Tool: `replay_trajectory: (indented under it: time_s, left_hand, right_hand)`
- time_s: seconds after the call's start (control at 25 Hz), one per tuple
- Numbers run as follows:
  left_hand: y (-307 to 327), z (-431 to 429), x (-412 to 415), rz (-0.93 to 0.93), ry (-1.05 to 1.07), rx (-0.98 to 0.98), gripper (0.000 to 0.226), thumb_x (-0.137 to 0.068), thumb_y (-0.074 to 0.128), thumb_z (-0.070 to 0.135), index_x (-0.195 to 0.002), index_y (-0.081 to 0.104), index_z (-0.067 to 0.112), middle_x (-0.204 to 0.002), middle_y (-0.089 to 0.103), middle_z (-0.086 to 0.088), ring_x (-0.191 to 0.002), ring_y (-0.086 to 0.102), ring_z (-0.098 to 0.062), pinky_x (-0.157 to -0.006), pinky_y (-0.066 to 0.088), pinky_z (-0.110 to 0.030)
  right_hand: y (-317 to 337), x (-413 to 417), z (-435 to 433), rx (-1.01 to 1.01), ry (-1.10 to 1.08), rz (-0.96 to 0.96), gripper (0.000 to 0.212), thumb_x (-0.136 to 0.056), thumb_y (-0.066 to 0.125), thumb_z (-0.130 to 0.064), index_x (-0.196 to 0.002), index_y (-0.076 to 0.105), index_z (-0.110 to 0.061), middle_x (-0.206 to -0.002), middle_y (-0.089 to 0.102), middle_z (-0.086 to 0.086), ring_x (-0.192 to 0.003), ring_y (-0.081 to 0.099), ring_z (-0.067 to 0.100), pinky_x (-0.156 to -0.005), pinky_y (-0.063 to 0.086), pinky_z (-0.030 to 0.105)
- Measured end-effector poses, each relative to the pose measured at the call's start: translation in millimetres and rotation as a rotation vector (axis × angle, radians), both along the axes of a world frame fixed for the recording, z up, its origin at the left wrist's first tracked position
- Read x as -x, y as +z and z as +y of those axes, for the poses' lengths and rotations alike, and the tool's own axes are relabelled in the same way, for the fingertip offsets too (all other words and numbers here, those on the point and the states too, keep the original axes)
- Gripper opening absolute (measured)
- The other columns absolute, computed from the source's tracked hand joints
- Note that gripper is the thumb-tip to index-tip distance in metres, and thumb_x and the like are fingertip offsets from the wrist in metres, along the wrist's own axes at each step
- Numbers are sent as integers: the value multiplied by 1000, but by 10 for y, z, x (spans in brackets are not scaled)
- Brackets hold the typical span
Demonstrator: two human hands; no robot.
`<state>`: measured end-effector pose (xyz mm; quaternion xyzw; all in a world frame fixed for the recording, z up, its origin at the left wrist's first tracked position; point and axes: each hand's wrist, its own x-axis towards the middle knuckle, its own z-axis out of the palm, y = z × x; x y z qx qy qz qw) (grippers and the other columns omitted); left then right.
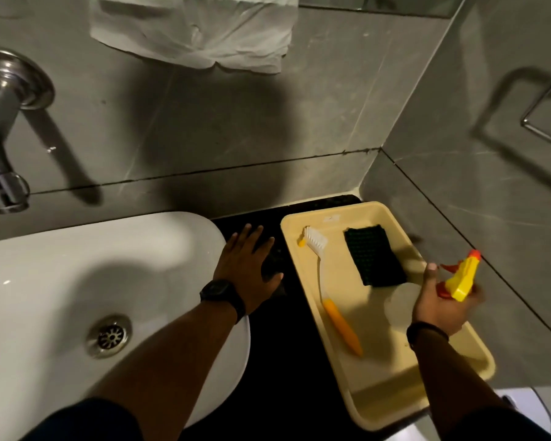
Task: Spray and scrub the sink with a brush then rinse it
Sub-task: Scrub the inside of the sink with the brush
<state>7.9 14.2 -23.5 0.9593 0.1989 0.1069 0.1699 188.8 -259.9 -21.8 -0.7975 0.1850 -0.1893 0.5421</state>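
Left forearm crossed the sink rim, a dark watch on the wrist. Left hand lay flat, palm down, fingers spread, on the black counter between sink and tray; heel of the hand at the rim. Drain sat in the basin, near the forearm.

Right hand was above the near-right part of the cream tray, fingers curled around the neck of a spray bottle with a yellow head and orange nozzle; index finger raised beside the trigger. Bottle body hidden, blurred.

In the tray: brush, orange handle nearer, white bristles farther, lying flat; dark scouring pad just right of it, apart.

Farther: chrome tap on the grey wall above the sink, upper left. White towel hung at top.
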Motion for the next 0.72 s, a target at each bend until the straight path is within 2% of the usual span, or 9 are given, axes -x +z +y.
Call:
replay_trajectory:
  time_s: [0.08,0.12,0.16,0.2,0.28,0.36,0.44,0.6,0.72]
  left_hand:
    - [27,-7,6,7,-6,1,73,-80,49,57,-141,26,26,-157,16,-4,-145,1,-24,-116,-1,-39]
    - [37,-12,7,6,-8,1,73,-80,50,56,-141,25,26,-157,16,-4,-145,1,-24,-116,-2,-39]
    - [41,-17,5,4,-10,0,74,-80,51,56,-141,25,25,-157,16,-5,-145,1,-24,-116,-3,-38]
    - [40,-20,8,3,-10,-1,74,-79,52,56,-141,24,25,-157,16,-5,-145,1,-25,-115,-3,-38]
    - [39,-21,12,-2,-9,-1,76,-79,53,56,-141,24,25,-157,16,-5,-145,1,-25,-116,-3,-38]
    - [31,-17,6,-16,-9,6,76,-78,54,56,-141,25,25,-157,17,-5,-145,2,-24,-116,-3,-38]
    - [18,-15,-2,-28,-12,0,77,-77,55,56,-141,25,24,-157,18,-5,-145,3,-25,-115,-2,-38]
    - [-8,-7,-19,-27,-12,-9,78,-75,55,57,-140,25,25,-156,20,-6,-145,4,-25,-114,-3,-37]
    - [5,-9,-20,-3,-12,-15,78,-77,54,58,-141,24,26,-157,18,-4,-145,3,-24,-115,-2,-38]
  right_hand:
    - [-6,258,92,172,-293,118,71,-73,58,-64,-119,48,-11,-116,59,17,-111,53,37,-95,39,47]
    - [-32,430,158,243,-304,138,68,-74,53,-62,-114,50,-8,-113,58,20,-108,52,40,-92,38,50]
    - [-92,597,233,317,-196,133,64,-75,50,-59,-109,50,-6,-109,57,23,-105,52,43,-89,39,52]
    - [-167,733,307,397,19,142,60,-75,49,-56,-106,51,-5,-107,57,25,-102,52,45,-85,41,53]
    - [-338,868,424,602,532,260,53,-79,56,-50,-110,54,-7,-109,57,22,-101,53,43,-82,44,49]
    - [-445,812,472,730,862,395,50,-84,60,-51,-114,56,-11,-111,57,15,-103,55,39,-85,46,44]
    - [-491,727,491,731,977,494,48,-87,58,-50,-113,56,-10,-110,59,17,-102,57,39,-87,48,43]
    - [-551,674,466,844,1078,457,40,-94,54,-32,-120,48,-2,-115,59,24,-104,57,42,-85,46,43]
    - [-444,652,456,741,1058,527,36,-97,47,-26,-125,39,-3,-107,63,28,-97,60,45,-76,44,40]
